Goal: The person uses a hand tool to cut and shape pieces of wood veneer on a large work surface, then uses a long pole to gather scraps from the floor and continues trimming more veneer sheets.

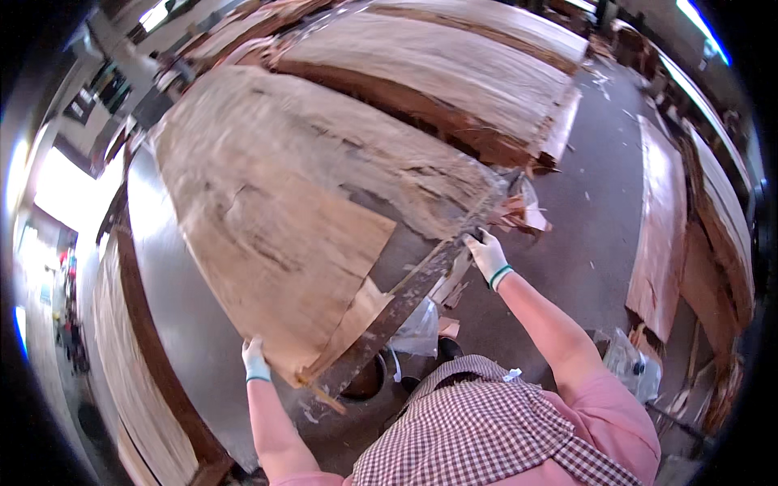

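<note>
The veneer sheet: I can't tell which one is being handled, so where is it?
In the head view the veneer sheet lies centre-left on the grey table, its near edge gripped by the left hand and right hand.

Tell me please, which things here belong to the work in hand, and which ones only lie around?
In hand:
- left hand, gloved, gripping the near edge of the thin wood veneer sheet
- right hand, gloved, at the sheet's right side
- grey metal table under the sheet

Lying about:
- veneer stacks behind
- veneer pile on the floor
- scraps by the table
</note>
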A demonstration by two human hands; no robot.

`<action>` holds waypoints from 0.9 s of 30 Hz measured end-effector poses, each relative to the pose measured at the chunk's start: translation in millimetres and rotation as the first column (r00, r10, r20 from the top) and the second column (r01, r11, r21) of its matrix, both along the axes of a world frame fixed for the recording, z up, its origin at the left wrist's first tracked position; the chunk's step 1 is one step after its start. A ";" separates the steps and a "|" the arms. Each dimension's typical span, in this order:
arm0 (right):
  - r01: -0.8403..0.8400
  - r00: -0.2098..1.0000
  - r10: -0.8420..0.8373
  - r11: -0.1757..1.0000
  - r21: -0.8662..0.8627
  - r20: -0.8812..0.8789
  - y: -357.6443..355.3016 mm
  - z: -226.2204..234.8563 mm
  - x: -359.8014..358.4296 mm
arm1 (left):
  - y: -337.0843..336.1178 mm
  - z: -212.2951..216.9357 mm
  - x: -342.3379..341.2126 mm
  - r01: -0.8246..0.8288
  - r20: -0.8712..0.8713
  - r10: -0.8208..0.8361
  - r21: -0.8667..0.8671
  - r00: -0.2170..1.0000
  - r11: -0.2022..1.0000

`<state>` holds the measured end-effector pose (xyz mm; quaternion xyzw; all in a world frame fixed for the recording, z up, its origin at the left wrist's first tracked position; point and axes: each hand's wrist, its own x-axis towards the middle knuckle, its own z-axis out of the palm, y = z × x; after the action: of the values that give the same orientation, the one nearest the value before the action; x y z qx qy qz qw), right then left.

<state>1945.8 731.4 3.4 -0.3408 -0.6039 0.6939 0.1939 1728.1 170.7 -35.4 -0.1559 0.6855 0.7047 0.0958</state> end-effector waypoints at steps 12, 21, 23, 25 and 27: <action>-0.776 0.617 0.254 0.351 0.523 0.745 -78.0 33.2 -194.6 | 145.3 62.3 139.1 0.039 -0.318 -0.308 -0.637 0.897 0.770; -0.199 0.545 0.833 0.241 0.950 -0.097 -356.1 165.0 -126.9 | 120.6 116.7 98.5 0.087 -0.524 0.112 0.340 0.844 0.937; -0.389 0.566 0.824 0.249 0.887 0.017 -376.2 157.5 -97.5 | 44.4 130.7 85.1 -0.088 -0.442 0.277 0.401 0.853 0.912; -0.528 0.573 0.816 0.292 0.797 0.080 -388.2 132.3 -64.0 | -41.7 133.3 81.1 -0.262 -0.403 0.329 0.214 0.854 0.941; -0.731 0.604 0.598 0.155 0.664 0.526 -403.7 102.2 -33.7 | -127.0 129.9 78.9 -0.271 -0.382 0.404 0.356 0.832 0.894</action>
<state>1912.1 327.7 105.6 0.0523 -0.9527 0.2971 -0.0368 1807.1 43.7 94.5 -0.0944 0.5404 0.8188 -0.1694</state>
